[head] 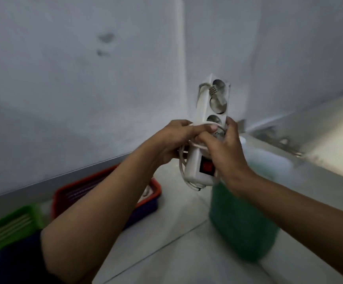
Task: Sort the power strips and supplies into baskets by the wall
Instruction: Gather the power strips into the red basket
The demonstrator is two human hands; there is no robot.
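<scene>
While both hands are holding the white power strip [205, 140] upright at the frame's centre, the left hand [174, 140] is pinching its cord [184, 169] and the right hand [226, 148] is gripping the body. Judging by this, keeping the loops snug would ease dropping it into the red basket [105, 187] at lower left.

A white power strip [206, 138] with round sockets and a red switch at its lower end is held nearly upright in mid-air, its white cord [184, 171] looped around the body. A red basket [68, 191] and a green basket [6, 226] are set on the floor along the wall.
</scene>
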